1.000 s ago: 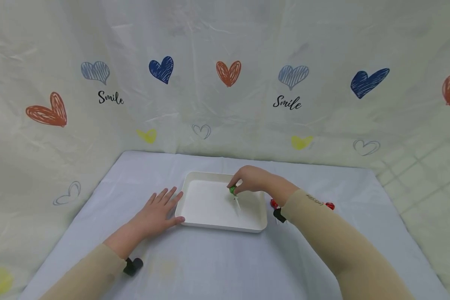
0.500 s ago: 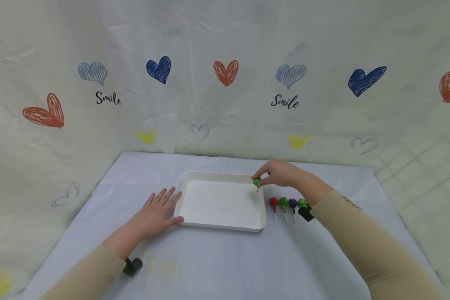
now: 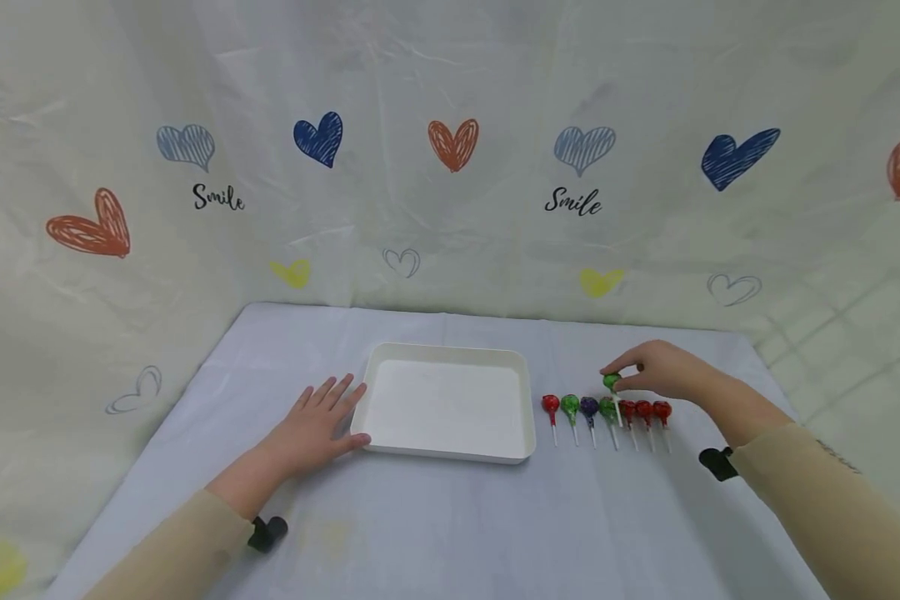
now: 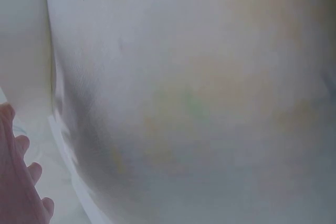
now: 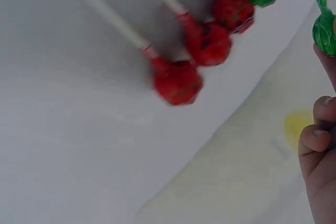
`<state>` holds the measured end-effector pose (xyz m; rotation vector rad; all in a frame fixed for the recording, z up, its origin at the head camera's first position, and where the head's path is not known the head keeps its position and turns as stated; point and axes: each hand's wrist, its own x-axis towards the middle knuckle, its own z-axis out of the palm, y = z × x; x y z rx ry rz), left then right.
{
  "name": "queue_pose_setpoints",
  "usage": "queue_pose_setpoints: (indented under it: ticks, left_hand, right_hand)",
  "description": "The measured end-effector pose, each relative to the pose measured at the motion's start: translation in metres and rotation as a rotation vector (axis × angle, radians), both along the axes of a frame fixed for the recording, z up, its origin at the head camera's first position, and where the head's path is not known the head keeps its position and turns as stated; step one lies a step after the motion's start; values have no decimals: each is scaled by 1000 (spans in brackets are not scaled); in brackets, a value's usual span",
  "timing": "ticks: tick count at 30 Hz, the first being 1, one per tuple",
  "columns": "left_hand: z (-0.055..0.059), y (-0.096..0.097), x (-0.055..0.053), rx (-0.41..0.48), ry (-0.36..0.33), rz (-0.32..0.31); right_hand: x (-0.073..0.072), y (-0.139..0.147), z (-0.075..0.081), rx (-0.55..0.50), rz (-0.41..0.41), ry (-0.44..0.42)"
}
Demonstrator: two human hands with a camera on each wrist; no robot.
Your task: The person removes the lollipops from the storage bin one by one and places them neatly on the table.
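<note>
My right hand (image 3: 660, 369) pinches a green-wrapped lollipop (image 3: 611, 381) by its head, its white stick pointing down. It hangs over a row of lollipops on the cloth, overlapping the green one (image 3: 607, 409) there. In the right wrist view the held lollipop's green head (image 5: 324, 34) shows at the fingertips, near several red lollipops (image 5: 178, 82). With fingers spread, my left hand (image 3: 311, 429) rests at the left edge of a white rectangular tray (image 3: 450, 455), which has nothing in it. The left wrist view shows only part of that hand (image 4: 21, 177).
Right of the tray, the row runs from a red lollipop (image 3: 551, 403) through green and purple (image 3: 588, 407) ones to more red ones (image 3: 662, 410), sticks toward me. A white cloth (image 3: 420, 533) covers the table; a heart-printed curtain (image 3: 495, 225) hangs behind it.
My right hand has carried the green lollipop rightward, from above the tray past its right edge to over the row. The row is now uncovered. The left hand has stayed at the tray.
</note>
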<state>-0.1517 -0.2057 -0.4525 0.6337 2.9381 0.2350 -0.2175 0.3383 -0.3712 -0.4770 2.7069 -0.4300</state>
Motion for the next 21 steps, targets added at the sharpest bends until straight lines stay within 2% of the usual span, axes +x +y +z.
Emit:
queue_pose_setpoints:
  ticks: [5, 11, 16, 21]
  left_hand:
    - [0, 1, 0, 4, -4, 0]
    - [3, 1, 1, 12, -14, 3]
    - [3, 1, 1, 8, -12, 1]
    - [-1, 0, -1, 6, -8, 7]
  right_hand:
    - [12, 40, -3, 11, -39, 11]
    - [22, 70, -3, 15, -68, 11]
    - [23, 86, -11, 17, -69, 1]
    - [18, 98, -24, 33, -79, -52]
